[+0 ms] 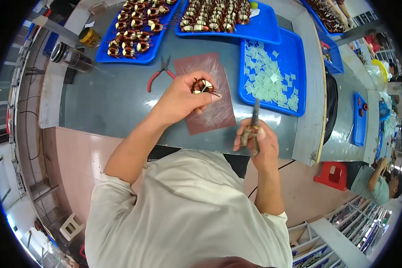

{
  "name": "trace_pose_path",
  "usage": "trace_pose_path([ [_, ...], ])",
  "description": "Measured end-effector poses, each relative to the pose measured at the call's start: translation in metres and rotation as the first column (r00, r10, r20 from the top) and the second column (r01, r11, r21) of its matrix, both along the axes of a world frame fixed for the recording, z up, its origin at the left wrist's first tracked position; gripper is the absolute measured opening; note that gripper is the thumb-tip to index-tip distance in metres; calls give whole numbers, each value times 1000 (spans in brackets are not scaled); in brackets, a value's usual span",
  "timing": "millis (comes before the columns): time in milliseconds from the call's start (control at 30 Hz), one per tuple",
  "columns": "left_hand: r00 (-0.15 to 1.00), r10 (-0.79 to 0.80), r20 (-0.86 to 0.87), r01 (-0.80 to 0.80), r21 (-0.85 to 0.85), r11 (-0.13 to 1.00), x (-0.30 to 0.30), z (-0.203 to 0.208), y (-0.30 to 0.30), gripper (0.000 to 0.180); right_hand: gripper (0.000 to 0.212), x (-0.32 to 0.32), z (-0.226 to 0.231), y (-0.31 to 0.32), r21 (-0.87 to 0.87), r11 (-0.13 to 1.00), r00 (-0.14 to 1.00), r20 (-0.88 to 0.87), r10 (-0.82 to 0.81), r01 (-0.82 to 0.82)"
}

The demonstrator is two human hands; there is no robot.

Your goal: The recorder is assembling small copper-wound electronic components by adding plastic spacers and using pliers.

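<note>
A small ring-shaped coil (203, 86), wound with dark copper wire over a pale core, sits in the fingers of my left hand (176, 99). One wire end sticks out by my thumb. My right hand (266, 144) is closed round a tool with a dark, narrow, pointed nose (256, 114), which looks like long-nose pliers; its tip points away from me, apart from the coil. Below my left hand lies a scratched reddish-brown mat (223, 109). Red-handled cutters (158, 75) rest on the bench just beyond it.
Several similar coils fill a blue tray (144, 57) at the far left and another blue tray (259, 35) at the far middle. Pale green square pieces lie in a blue tray (300, 67) on the right. A clear jar (71, 58) and yellow can (90, 37) stand left. A person (373, 181) sits far right.
</note>
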State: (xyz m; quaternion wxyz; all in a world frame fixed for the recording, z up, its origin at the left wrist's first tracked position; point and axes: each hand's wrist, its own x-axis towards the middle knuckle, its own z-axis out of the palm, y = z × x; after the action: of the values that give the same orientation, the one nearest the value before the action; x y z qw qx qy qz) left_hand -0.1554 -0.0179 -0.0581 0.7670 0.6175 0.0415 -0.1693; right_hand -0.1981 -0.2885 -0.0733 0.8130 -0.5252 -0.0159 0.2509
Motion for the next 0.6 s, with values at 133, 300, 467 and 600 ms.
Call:
trace_pose_path([
  [133,997,-74,5,72,125,989,-3,3,-4,21,21,-2,3,12,-85,992,995,-23,94,-95],
  [300,996,-82,22,78,153,985,-9,10,0,22,13,10,28,29,-627,779,937,275,217,4],
  [467,990,-121,66,114,97,989,-14,-16,-4,22,6,10,25,37,-667,632,727,647,230,393],
  [600,987,-161,11,160,75,984,-30,-5,-8,22,12,-3,23,32,-676,635,739,632,236,375],
])
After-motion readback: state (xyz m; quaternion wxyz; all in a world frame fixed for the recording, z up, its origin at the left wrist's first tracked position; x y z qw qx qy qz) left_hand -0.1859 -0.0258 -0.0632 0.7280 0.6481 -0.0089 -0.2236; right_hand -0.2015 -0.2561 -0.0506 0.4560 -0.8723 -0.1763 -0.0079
